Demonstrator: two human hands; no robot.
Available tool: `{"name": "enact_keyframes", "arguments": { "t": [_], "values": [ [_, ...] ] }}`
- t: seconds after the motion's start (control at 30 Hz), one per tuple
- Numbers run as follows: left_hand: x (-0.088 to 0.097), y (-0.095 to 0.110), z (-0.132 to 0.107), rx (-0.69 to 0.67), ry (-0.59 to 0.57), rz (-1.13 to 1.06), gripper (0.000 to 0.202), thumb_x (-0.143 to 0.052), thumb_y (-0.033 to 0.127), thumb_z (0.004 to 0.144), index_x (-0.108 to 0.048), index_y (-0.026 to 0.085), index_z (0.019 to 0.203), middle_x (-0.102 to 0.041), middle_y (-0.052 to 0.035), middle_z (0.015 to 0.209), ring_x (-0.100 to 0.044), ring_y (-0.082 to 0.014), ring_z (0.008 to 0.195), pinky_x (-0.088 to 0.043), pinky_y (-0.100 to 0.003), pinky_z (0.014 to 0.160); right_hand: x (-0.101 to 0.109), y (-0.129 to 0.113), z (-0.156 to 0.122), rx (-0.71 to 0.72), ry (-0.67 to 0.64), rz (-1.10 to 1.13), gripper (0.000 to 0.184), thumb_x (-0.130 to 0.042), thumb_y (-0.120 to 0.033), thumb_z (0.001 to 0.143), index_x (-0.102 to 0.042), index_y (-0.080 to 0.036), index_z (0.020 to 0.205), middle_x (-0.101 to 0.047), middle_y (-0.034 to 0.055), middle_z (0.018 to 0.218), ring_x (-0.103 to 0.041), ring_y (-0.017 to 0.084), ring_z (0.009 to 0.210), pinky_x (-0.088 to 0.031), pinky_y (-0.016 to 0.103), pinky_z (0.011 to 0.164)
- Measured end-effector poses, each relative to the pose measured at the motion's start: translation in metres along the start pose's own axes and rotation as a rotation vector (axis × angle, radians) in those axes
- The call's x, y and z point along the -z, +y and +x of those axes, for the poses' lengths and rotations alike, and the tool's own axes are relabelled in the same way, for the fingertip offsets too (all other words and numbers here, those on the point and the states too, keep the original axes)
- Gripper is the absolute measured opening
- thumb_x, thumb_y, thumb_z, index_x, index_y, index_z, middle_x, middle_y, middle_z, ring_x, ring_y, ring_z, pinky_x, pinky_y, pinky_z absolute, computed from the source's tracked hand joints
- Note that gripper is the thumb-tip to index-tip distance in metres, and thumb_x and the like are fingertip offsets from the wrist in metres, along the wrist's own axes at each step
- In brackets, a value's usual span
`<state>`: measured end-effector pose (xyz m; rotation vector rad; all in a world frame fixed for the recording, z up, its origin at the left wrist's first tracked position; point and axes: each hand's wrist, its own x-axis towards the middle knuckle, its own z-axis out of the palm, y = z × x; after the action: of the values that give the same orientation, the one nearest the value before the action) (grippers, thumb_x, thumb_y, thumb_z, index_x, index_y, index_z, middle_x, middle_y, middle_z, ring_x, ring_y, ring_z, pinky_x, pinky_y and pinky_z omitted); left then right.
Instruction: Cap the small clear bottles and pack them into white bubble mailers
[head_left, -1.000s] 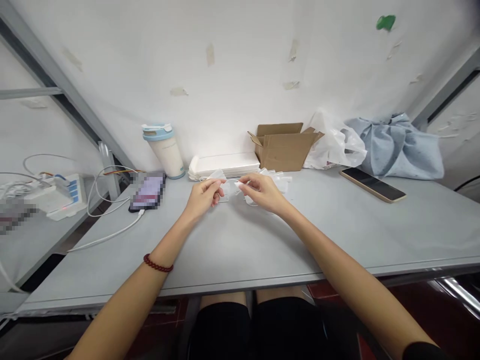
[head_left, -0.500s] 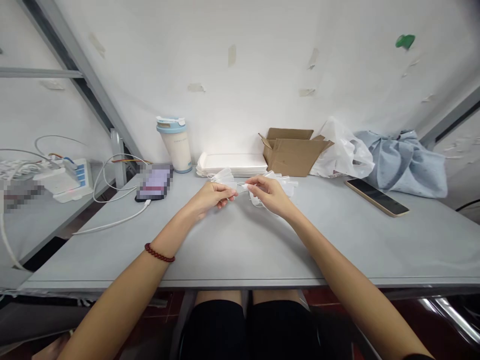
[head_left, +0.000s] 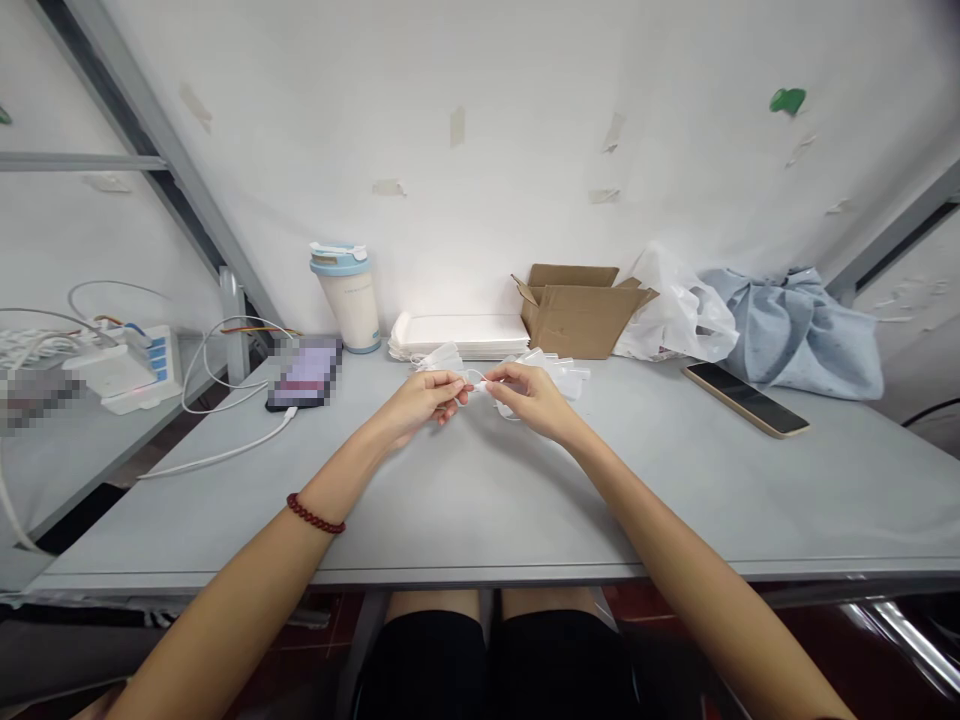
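No legible text, label, brand, number or sign found.

The tumbler (head_left: 349, 305), at 11 o'clock on the table (head_left: 487, 500), carries a faint marking on its wall, too small to read. The phone (head_left: 306, 368) at 10 o'clock shows a lit screen, blurred beyond reading. The second phone (head_left: 745, 398), at 2 o'clock, lies with a dark screen. The visible faces of the cardboard box (head_left: 577, 318), at 12 o'clock, show plain brown.

My head carries the only camera, which looks forward and down from above the table's (head_left: 450, 500) near edge towards the wall (head_left: 525, 150) behind its far edge, near enough that my left hand (head_left: 416, 400) and right hand (head_left: 532, 395) sit mid-frame.
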<state>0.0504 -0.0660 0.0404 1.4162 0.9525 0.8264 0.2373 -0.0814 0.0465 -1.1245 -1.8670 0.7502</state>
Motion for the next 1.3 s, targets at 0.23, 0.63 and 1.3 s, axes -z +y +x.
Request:
{"name": "enact_keyframes", "arguments": {
  "t": [0.23, 0.63, 1.3],
  "values": [
    [-0.002, 0.005, -0.002, 0.033, -0.003, -0.034, 0.024, -0.061, 0.037, 0.074, -0.058, 0.014, 0.075, -0.052, -0.0008, 0.068, -0.039, -0.0059, 0.049, -0.032, -0.02, 0.044, -0.001, -0.001, -0.001, -0.01, 0.012, 0.001, 0.02, -0.051, -0.029, 0.08, -0.065, -0.016, 0.086, -0.066, 0.0043, 0.088, -0.058, 0.015, 0.08, -0.043, 0.028, 0.072],
    [-0.002, 0.007, -0.004, 0.039, 0.01, -0.018, 0.022, -0.06, 0.035, 0.074, -0.058, 0.014, 0.073, -0.052, -0.0014, 0.069, -0.039, -0.0064, 0.049, -0.031, -0.021, 0.045, -0.001, -0.003, -0.001, -0.005, 0.031, -0.009, 0.018, -0.052, -0.028, 0.08, -0.065, -0.016, 0.084, -0.066, 0.004, 0.088, -0.058, 0.016, 0.082, -0.043, 0.027, 0.073],
    [-0.017, -0.003, -0.005, -0.012, 0.15, 0.051, 0.02, -0.059, 0.032, 0.07, -0.058, 0.013, 0.066, -0.048, 0.0024, 0.055, -0.039, -0.0059, 0.046, -0.028, -0.02, 0.043, -0.01, 0.005, -0.003, 0.086, 0.039, -0.191, 0.012, -0.05, -0.022, 0.08, -0.06, -0.015, 0.082, -0.063, 0.0049, 0.082, -0.056, 0.016, 0.077, -0.04, 0.027, 0.068]
  ]
}}
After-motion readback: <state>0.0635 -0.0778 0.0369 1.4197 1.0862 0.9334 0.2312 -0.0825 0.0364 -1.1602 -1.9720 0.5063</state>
